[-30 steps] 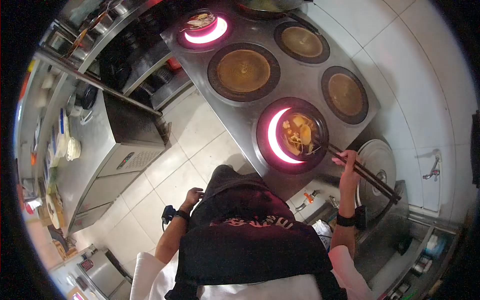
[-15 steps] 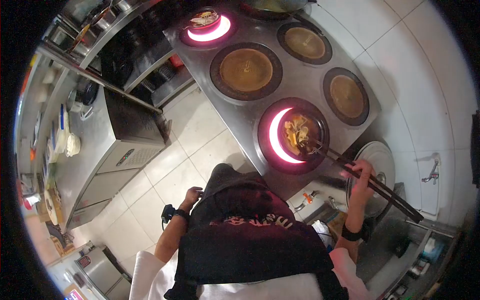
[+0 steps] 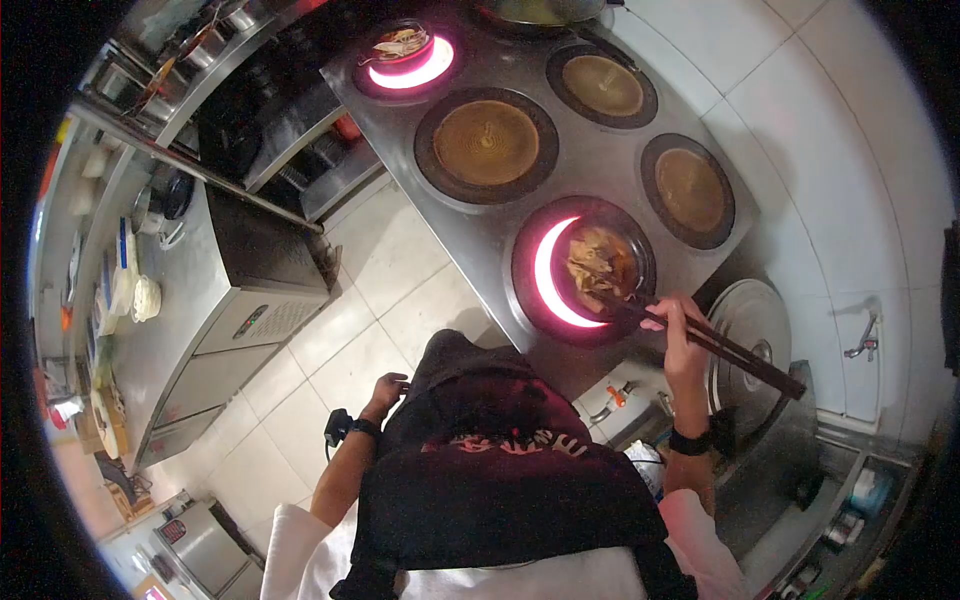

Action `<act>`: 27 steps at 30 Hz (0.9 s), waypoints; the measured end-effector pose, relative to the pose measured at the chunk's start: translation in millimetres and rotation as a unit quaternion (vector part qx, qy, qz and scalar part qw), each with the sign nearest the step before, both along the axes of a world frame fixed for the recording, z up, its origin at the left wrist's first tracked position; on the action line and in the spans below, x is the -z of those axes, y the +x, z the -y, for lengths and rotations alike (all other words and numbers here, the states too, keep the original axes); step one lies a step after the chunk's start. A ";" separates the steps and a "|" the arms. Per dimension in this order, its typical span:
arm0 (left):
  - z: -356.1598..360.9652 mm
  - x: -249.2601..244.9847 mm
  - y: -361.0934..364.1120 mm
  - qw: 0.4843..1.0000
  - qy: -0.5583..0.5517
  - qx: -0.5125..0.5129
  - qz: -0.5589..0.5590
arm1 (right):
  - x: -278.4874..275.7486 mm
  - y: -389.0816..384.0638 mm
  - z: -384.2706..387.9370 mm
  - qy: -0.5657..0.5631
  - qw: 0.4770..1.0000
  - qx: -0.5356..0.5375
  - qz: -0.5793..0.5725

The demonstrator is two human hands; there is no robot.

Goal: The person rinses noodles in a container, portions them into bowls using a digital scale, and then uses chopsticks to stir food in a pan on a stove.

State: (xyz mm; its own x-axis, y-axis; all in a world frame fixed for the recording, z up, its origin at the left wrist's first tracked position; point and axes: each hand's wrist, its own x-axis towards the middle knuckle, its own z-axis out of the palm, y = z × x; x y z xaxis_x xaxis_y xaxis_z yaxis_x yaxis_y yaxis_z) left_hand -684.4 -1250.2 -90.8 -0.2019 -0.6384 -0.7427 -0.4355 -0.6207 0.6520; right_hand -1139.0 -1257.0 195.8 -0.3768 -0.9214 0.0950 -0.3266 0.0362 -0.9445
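Long dark chopsticks [image 3: 745, 362] are held in my right hand [image 3: 682, 335], with their tips down in a dark pot of food [image 3: 600, 262]. The pot sits on the front burner, whose left side glows pink-white in a crescent. Pale and brown pieces show in the pot, and the tips are partly hidden among them. My left hand [image 3: 385, 392] hangs beside the black apron [image 3: 480, 460], low over the floor, its fingers slightly curled and apart with nothing in them.
A second pot [image 3: 402, 45] stands on a glowing burner at the far left of the steel stove [image 3: 480, 240]. Several round brown burner plates lie between. A round lid [image 3: 750, 340] leans at the right near a tap [image 3: 617, 396]. A steel counter [image 3: 190, 290] runs along the left.
My right hand and the chopsticks have moved left and slightly up, closer to the pot. The food in the pot has shifted. My left hand has hardly moved.
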 end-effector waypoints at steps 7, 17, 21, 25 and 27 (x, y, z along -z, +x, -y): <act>-15.1 8.5 12.8 0.998 -0.053 0.036 0.000 | -24.2 -8.4 -13.4 0.005 0.997 0.018 0.077; -6.6 0.3 4.4 0.997 -0.003 -0.063 -0.047 | -63.6 -13.1 -21.8 0.028 0.994 0.106 0.021; -4.6 -3.7 0.1 1.000 0.008 -0.013 0.007 | -36.3 -16.5 -15.2 0.118 0.984 0.121 -0.054; -8.7 20.2 11.5 0.997 0.025 -0.069 -0.038 | -10.7 -19.9 -8.6 0.064 0.992 0.097 -0.040; -10.7 24.4 13.3 0.994 0.037 -0.088 -0.044 | -21.9 -18.9 -10.2 0.007 0.990 0.139 0.030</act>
